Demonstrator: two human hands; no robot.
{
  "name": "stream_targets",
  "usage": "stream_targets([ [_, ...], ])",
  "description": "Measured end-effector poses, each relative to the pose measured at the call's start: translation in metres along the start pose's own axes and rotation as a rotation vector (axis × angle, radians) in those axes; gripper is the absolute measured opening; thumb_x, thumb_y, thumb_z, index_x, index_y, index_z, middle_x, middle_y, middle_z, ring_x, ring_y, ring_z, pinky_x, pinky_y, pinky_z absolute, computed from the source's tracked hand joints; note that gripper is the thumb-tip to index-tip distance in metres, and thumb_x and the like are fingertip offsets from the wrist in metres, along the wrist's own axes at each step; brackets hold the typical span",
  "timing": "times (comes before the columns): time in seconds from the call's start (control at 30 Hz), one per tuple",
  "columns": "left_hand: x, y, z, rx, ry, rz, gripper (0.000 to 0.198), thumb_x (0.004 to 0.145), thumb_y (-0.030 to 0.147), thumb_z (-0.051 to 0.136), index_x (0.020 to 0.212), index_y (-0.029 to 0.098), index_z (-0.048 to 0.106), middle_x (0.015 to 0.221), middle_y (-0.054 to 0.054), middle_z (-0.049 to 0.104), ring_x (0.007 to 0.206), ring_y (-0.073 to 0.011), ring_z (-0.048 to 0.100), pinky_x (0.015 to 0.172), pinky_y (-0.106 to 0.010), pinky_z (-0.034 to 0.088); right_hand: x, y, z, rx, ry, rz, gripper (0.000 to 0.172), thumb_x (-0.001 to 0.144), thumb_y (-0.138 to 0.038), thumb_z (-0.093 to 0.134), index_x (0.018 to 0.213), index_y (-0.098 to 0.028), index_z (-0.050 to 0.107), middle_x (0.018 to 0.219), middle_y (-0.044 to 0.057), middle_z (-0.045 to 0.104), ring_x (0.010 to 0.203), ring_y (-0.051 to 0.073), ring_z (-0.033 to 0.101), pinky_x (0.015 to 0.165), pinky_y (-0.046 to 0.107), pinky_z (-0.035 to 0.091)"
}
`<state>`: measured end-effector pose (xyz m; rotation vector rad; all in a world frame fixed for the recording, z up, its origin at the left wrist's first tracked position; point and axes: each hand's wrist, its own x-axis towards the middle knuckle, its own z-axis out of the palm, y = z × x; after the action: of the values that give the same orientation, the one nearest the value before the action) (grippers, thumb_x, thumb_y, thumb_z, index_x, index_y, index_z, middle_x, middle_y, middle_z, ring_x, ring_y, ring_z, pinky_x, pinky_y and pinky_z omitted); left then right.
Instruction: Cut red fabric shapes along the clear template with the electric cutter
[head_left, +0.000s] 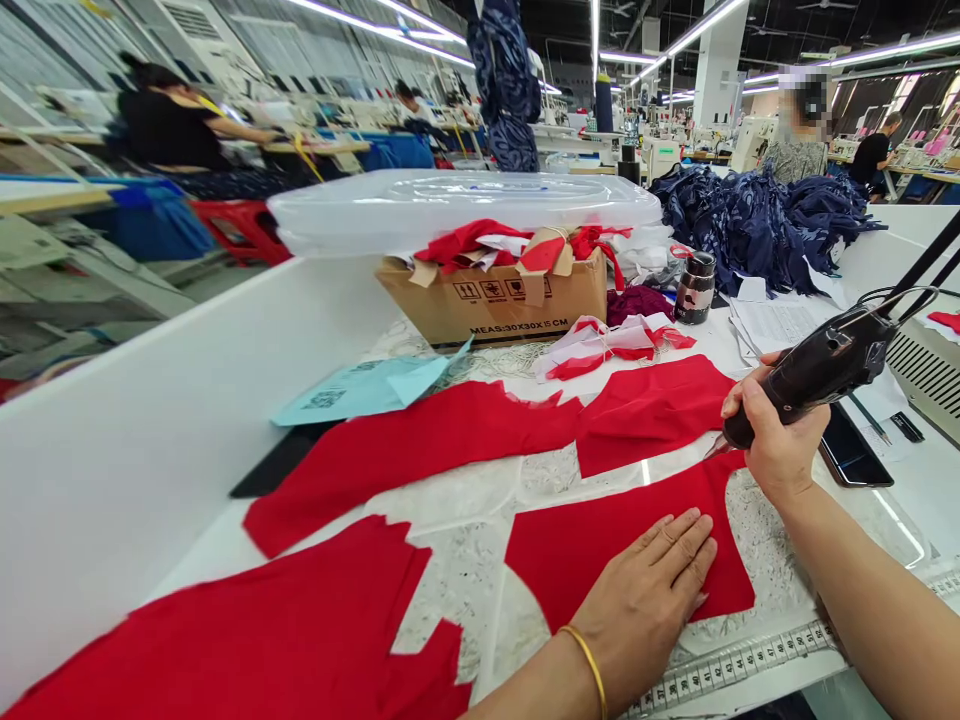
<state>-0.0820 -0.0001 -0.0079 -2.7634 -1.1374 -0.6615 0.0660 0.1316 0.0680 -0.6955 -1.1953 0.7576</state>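
My left hand (649, 600) lies flat, fingers together and stretched out, pressing on a red fabric piece (592, 545) on the white table (112, 450). My right hand (772, 435) is wrapped round a dark corded hand tool (821, 370), whose tip touches the upper right edge of that piece. More red fabric pieces lie to the left (420, 445) and ahead (652, 405). A gold bangle is on my left wrist.
A cardboard box (499, 300) of red and white scraps stands ahead under a clear plastic lid (465, 205). A teal paper (360, 390), a dark cup (694, 288), papers, a phone (851, 450) and navy fabric heaps (750, 225) surround it. Other people work at far tables. A ruler strip runs along the near edge.
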Motion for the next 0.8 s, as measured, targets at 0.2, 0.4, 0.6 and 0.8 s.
stream_targets([
  [0.2,0.0,-0.001,-0.003,-0.015,-0.005,0.003,0.034,0.107,0.022,0.053,0.137,0.009,0.059,0.141,-0.015,0.066,0.141,-0.0244,0.054,0.116,-0.039,0.049,-0.003,0.004,0.0,-0.056,0.0,0.004,0.023,0.082,-0.032,0.072,0.093,-0.023,0.054,0.06,-0.008,0.06,0.049,0.013,0.062,0.053,0.029,0.051],
  [0.4,0.0,-0.003,-0.003,-0.001,0.018,0.021,0.034,0.107,0.02,0.051,0.139,0.01,0.058,0.144,-0.015,0.063,0.142,-0.0247,0.053,0.116,-0.041,0.049,0.004,-0.001,-0.006,-0.07,0.04,-0.054,0.023,0.081,-0.031,0.071,0.096,-0.023,0.055,0.059,-0.009,0.059,0.049,0.013,0.06,0.055,0.03,0.052],
  [0.6,-0.001,-0.004,-0.002,0.027,0.052,0.05,0.034,0.108,0.016,0.042,0.136,0.01,0.059,0.14,-0.013,0.067,0.134,-0.0241,0.061,0.113,-0.041,0.053,0.019,-0.001,-0.019,-0.138,0.153,-0.062,0.027,0.075,-0.033,0.072,0.094,-0.024,0.056,0.057,-0.01,0.058,0.045,0.013,0.059,0.054,0.031,0.052],
  [0.8,-0.001,-0.004,-0.002,0.038,0.064,0.053,0.033,0.108,0.016,0.041,0.134,0.01,0.061,0.138,-0.011,0.068,0.132,-0.0237,0.063,0.112,-0.04,0.054,0.02,0.005,-0.02,-0.17,0.168,-0.045,0.028,0.074,-0.034,0.073,0.094,-0.024,0.057,0.055,-0.009,0.059,0.045,0.015,0.059,0.053,0.032,0.053],
])
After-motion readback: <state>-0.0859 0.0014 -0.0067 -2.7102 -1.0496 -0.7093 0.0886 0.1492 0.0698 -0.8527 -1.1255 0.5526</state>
